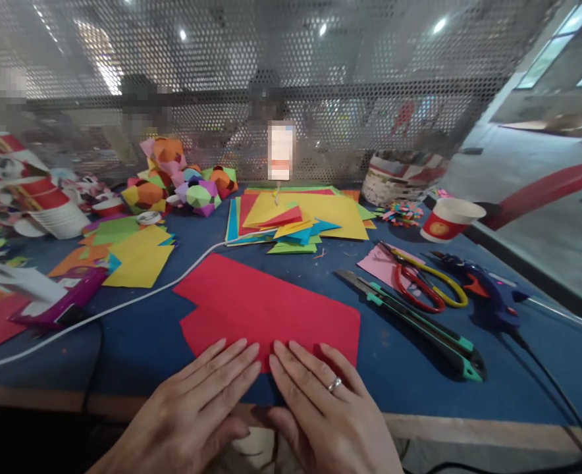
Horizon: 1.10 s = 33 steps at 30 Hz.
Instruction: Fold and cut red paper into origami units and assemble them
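A red sheet of paper (266,306) lies flat on the blue table top (137,342) in front of me. My left hand (197,408) rests with fingers stretched out, its fingertips on the sheet's near edge. My right hand (328,411), with a ring on one finger, lies flat beside it, fingertips also pressing the near edge of the red sheet. Neither hand holds anything.
To the right lie a green-trimmed utility knife (414,326), two pairs of scissors (426,283), a blue glue gun (483,293) and a red paper cup (449,220). Coloured paper sheets (301,217) and folded paper balls (182,178) sit farther back. A white cable (123,306) crosses the left side.
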Available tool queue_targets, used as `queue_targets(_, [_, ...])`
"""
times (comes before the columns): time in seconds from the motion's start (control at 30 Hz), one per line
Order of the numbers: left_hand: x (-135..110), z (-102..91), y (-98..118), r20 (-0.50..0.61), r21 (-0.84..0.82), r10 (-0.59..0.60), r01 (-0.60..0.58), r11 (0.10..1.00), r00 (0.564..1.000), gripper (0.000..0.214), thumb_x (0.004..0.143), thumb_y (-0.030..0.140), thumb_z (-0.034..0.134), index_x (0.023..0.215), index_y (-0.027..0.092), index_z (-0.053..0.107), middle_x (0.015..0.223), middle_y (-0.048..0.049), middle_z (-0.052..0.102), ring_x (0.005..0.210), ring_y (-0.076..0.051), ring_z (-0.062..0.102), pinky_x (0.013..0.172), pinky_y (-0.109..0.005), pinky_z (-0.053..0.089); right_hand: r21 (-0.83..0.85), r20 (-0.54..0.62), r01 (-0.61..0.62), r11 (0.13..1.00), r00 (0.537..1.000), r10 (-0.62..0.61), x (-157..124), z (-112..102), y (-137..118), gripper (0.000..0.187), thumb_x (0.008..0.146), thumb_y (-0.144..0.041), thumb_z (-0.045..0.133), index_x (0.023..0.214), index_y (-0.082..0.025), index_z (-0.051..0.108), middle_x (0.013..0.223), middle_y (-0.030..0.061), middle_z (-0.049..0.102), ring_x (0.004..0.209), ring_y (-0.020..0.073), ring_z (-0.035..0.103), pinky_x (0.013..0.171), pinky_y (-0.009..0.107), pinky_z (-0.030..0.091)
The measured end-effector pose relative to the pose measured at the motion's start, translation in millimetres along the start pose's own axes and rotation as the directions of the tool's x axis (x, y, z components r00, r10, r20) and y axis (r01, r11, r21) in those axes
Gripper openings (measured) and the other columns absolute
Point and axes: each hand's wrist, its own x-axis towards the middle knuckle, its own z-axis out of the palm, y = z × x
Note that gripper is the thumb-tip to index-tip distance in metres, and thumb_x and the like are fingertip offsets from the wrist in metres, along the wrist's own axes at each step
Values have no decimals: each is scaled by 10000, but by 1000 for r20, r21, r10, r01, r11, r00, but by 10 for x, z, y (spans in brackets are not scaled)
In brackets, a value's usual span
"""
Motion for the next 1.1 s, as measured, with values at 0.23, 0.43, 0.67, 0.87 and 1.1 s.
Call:
queue_targets(0.23, [-440, -120, -29, 24, 29, -127, 126, 992, 992, 417, 1003, 160, 457, 1416, 117, 504, 1379, -85, 655, 1394, -170, 500, 1194, -377, 379, -38, 76, 38, 999, 996, -35, 56, -101, -6, 310, 1047, -300, 495, 1280, -193, 669, 1321, 10, 690, 1179, 143, 662, 1062, 326, 417])
queue_targets(0.43, [-459, -184, 92, -124, 65, -173, 181, 981, 977, 376, 980, 143, 508, 1344, 82, 576, 1319, -111, 685, 1356, -190, 541, 1207, -345, 339, -33, 54, 47, 998, 998, -45, 64, -115, -40, 331, 1074, -348, 448, 1248, -180, 674, 1305, 6, 701, 1164, 180, 667, 1049, 362, 374])
queue_targets(0.67, [-146, -37, 133, -278, -76, -437, 434, 898, 855, 145, 981, 179, 566, 1107, 167, 636, 957, -35, 736, 868, -157, 708, 852, -267, 528, 95, 108, -98, 991, 990, 87, 168, -155, -97, 225, 1029, -236, 506, 1162, -182, 679, 1221, 52, 731, 1077, 231, 676, 929, 398, 485])
queue_targets(0.87, [42, 108, -3, -191, -67, -529, 526, 848, 827, 286, 1023, 443, 467, 1131, 199, 570, 1057, -73, 711, 982, -248, 690, 816, -369, 550, -158, 203, -372, 915, 894, 399, 371, -162, -127, 470, 895, -388, 719, 1259, -105, 626, 1138, 181, 699, 1013, 366, 672, 829, 494, 543])
queue_targets(1.1, [14, 193, -3, -173, -147, -549, 529, 836, 818, 272, 1020, 456, 458, 1134, 229, 556, 1067, -67, 690, 992, -257, 670, 842, -419, 551, -112, 370, -461, 880, 803, 467, 544, -156, -136, 317, 853, -313, 774, 1098, -148, 662, 1066, 152, 708, 1007, 353, 671, 843, 452, 513])
